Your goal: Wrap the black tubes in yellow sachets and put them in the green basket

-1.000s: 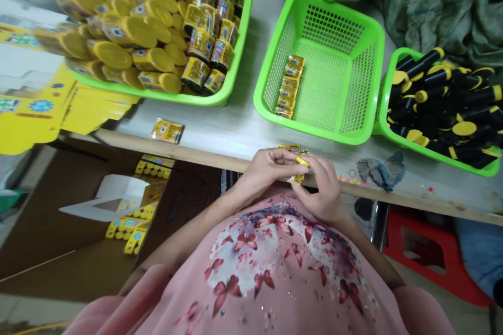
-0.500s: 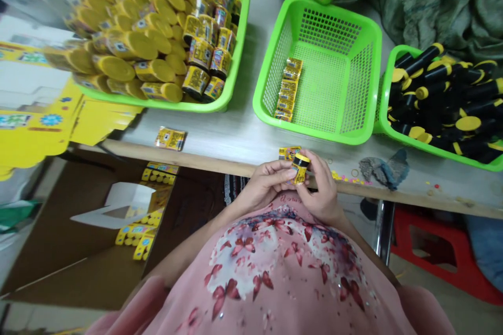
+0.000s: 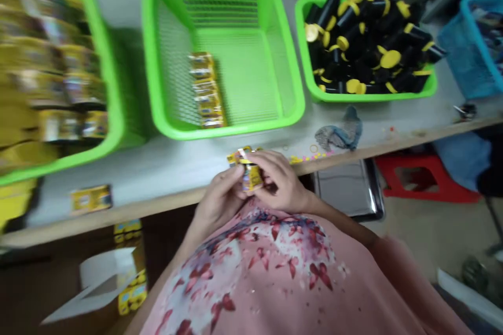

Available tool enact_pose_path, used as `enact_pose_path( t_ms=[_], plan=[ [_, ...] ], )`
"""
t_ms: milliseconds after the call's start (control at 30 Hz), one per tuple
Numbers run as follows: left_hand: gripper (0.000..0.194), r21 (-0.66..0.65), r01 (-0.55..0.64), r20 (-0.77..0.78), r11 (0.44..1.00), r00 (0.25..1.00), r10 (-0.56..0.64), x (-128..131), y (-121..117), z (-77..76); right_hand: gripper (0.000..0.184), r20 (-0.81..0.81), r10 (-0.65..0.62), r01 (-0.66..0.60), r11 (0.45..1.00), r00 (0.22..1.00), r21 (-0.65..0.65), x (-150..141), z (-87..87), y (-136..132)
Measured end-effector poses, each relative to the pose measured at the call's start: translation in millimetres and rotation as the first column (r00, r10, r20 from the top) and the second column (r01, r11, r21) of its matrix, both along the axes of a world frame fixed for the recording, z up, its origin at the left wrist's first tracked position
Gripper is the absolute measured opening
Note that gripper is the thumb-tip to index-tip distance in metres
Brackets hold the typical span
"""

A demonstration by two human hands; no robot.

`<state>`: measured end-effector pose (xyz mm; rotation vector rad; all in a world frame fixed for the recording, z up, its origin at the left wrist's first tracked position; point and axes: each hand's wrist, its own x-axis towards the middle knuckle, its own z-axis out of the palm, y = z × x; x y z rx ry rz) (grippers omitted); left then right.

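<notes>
Both hands meet at the table's front edge, holding a small bottle with a yellow label and a dark top (image 3: 251,176). My left hand (image 3: 222,193) grips it from the left, and my right hand (image 3: 279,180) wraps over it from the right, hiding part of it. A yellow printed wrapper (image 3: 238,157) shows just behind my fingers. Nearest to the hands is a lime-green mesh basket (image 3: 157,15), holding a row of small yellow packets (image 3: 206,91). A loose yellow packet (image 3: 91,198) lies on the table to the left.
A blurred green basket (image 3: 106,89) of yellow-labelled bottles stands at far left. Another green basket (image 3: 377,97) holds black tubes with yellow caps. Further right are a blue basket (image 3: 467,47) and a crumpled rag (image 3: 341,131). Below the table are a cardboard box (image 3: 98,293) and a red stool (image 3: 424,180).
The view has swung, shifting the baskets left and bringing a blue basket into sight. Between the earlier frames a yellow-labelled bottle appeared in the hands, and both hands still hold it.
</notes>
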<state>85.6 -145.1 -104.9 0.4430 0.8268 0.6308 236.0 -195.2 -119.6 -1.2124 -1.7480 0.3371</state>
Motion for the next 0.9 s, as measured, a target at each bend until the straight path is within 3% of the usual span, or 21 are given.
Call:
enact_pose_path(
  t_ms=[167, 400, 500, 667, 733, 800, 900],
  plan=[
    [0.032, -0.051, 0.084, 0.1, 0.995, 0.992, -0.079, 4.6, 3.2, -4.4, 0.06, -0.096, 0.01, -0.016, 0.998, 0.995, -0.054, 6.6, -5.5, -0.9],
    [0.033, -0.042, 0.092, 0.051, 0.995, 0.995, -0.089, -1.8, 2.7, 2.6, 0.069, 0.029, 0.024, -0.023, 0.999, 0.999, -0.047, 3.4, -3.1, -4.9],
    [0.033, 0.01, 0.025, -0.037, 1.0, 0.999, -0.025, 0.5, 0.3, 6.5, 0.07, 0.099, 0.05, -0.051, 0.999, 0.994, 0.008, 3.8, -5.0, -4.9],
    [0.034, 0.239, -0.093, -0.241, 0.966, 0.959, 0.152, 5.1, -1.0, 8.4, 0.07, 0.129, 0.072, -0.074, 0.997, 0.989, 0.014, 3.0, -9.5, 0.1],
    [0.033, 0.214, -0.079, -0.171, 0.974, 0.978, 0.117, 3.0, 0.1, 7.9, 0.069, 0.057, 0.036, -0.036, 0.999, 0.998, -0.005, 1.4, -7.7, 2.8],
    [0.034, 0.114, 0.001, -0.036, 0.994, 0.999, 0.003, -1.3, 1.1, 6.9, 0.069, -0.023, 0.006, -0.007, 0.999, 1.0, -0.042, 0.2, -4.5, 4.9],
    [0.036, 0.02, 0.086, 0.103, 0.996, 0.991, -0.087, -7.9, 1.4, 5.1, 0.069, -0.041, 0.027, -0.03, 0.997, 0.999, -0.074, 0.5, -0.7, 6.7]
  ],
)
